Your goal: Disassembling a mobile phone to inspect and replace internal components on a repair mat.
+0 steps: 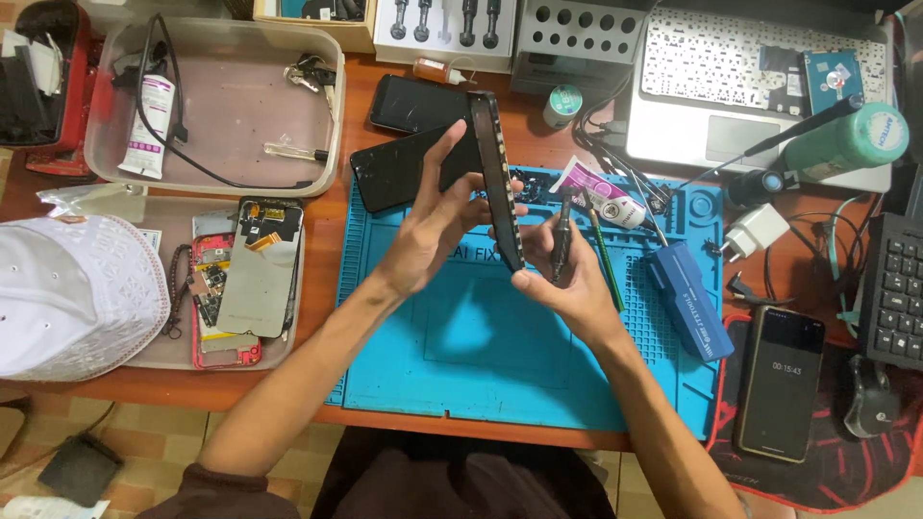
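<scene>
While both hands work above the blue mat (481,356), the phone (497,178) is held on edge between them, long axis running away from the person, screen side toward the left.

Left hand (433,226): fingers spread, flat against the phone's left face, thumb near the top end. Right hand (567,279): grips the phone's near end from below and also pinches a dark screwdriver (561,240) upright just right of it. Right hand is nearer the tool, left carries the body.

Containers:
- clear tray (96,144), back left: glue tube (154,125), black cable, keys.
- shallow tray (279,356), front left: opened red phone (216,298) and a loose back cover.

Second phone (781,383) lies flat at right on the desk.
</scene>
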